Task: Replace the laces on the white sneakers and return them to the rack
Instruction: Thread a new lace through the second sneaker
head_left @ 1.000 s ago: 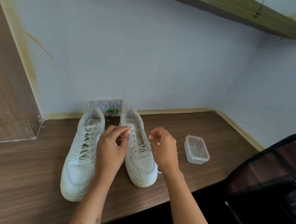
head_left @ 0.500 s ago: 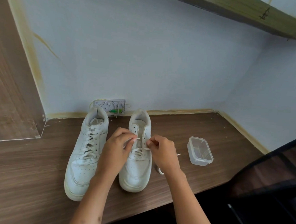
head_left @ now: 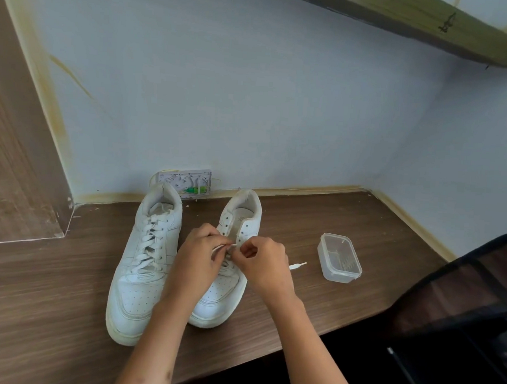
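1. At lower left of centre, the fully laced sneaker (head_left: 143, 262) stands on the wooden desk (head_left: 50, 298), its toe toward the bottom of the frame.
2. Just to its right, the left hand (head_left: 197, 261) has its fingers curled, pinching a white lace (head_left: 221, 247) over the second shoe.
3. That half-laced sneaker (head_left: 240, 217) sits at centre frame, its upper eyelets bare, only the lower rows threaded.
4. The right hand (head_left: 261, 264), fingers also curled, pinches the lace tip close beside the left hand's grip.
5. Further right, a loose lace end (head_left: 297, 265) lies on the desk, and beyond it stands a clear plastic container (head_left: 339, 262).
6. Risks, as a judgement: the tip could slip from the pinch or miss the small eyelet; pulling one side too hard could draw the loose end back through and leave uneven lengths; an elbow sweep could knock the container.
7. Count: two sneakers, two hands, one container, one lace being worked with both its ends in view. No rack can be identified for certain.
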